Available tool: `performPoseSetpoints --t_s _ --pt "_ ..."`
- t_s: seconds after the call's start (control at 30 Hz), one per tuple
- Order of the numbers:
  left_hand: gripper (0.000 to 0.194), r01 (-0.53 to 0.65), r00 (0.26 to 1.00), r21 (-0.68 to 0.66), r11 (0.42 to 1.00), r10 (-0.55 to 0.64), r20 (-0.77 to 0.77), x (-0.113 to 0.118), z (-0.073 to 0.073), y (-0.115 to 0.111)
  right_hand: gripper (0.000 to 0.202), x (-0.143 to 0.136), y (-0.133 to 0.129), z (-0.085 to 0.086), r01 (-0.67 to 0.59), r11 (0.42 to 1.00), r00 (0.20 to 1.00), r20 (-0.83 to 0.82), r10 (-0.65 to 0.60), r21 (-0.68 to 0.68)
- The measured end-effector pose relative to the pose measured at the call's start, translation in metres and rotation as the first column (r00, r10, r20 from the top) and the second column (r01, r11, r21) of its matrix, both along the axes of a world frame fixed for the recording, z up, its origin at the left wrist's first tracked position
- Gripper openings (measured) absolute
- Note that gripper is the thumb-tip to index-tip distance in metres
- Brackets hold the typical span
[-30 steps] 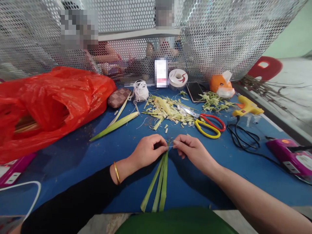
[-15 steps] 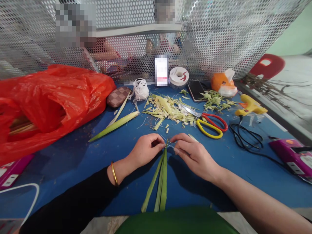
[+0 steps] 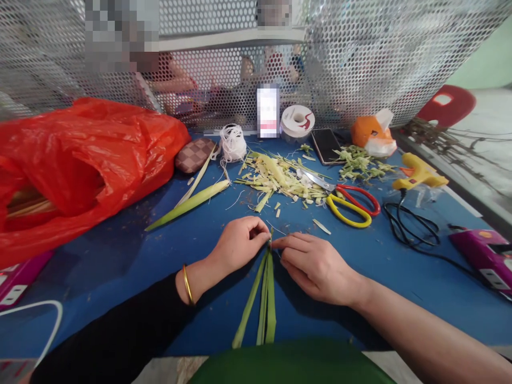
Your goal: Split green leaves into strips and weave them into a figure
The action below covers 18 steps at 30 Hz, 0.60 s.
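A bundle of long green leaf strips [image 3: 271, 298] lies on the blue table, gathered at its top end and fanning out toward the front edge. My left hand [image 3: 238, 245] is closed in a pinch at the gathered end, thumb against index finger. A thin pale thread [image 3: 276, 229] runs by the top of the bundle. From the other side, my right hand [image 3: 324, 266] reaches in with its index fingertip at the tie point. Its other fingers are curled and seem to grip the thread, though the pinch is partly hidden.
Behind my hands lie leaf scraps [image 3: 276, 176] and scissors [image 3: 350, 208] with red and yellow handles. A red plastic bag [image 3: 120, 144], white string ball [image 3: 233, 143] and ribbon spool [image 3: 297, 122] stand farther back. At right are a yellow glue gun [image 3: 420, 173], its black cord and a purple power strip [image 3: 484, 256].
My right hand has turned and come closer to the tie point, its index finger now against the bundle's top. My left hand keeps its pinch. The view has shifted slightly.
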<state>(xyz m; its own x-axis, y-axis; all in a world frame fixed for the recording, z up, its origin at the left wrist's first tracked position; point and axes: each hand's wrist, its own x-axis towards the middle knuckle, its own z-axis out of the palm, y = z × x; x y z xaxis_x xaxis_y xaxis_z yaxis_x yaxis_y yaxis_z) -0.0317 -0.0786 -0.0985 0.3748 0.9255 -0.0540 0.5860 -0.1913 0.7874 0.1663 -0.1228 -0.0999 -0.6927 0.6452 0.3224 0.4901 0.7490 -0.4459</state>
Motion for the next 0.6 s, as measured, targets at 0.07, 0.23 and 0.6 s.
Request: performPoseSetpoints --t_s 0.07,0.23,0.6 --pt "0.009 -0.005 1.000 0.010 1.000 0.005 0.005 0.0001 -0.0007 -0.0001 0.024 -0.0015 0.0002 -0.0009 0.004 1.000 1.000 0.012 -0.004 0.000" --pt "0.009 0.002 0.996 -0.040 0.999 0.002 0.094 -0.0020 -0.0019 0.0007 0.023 -0.0015 0.0003 -0.0003 -0.003 1.000 1.000 0.021 0.004 -0.027" --pt "0.009 0.131 0.940 -0.377 0.917 0.006 0.340 -0.0024 0.0027 -0.0003 0.022 -0.0003 0.0011 -0.0007 -0.007 0.996 1.000 -0.025 0.005 -0.084"
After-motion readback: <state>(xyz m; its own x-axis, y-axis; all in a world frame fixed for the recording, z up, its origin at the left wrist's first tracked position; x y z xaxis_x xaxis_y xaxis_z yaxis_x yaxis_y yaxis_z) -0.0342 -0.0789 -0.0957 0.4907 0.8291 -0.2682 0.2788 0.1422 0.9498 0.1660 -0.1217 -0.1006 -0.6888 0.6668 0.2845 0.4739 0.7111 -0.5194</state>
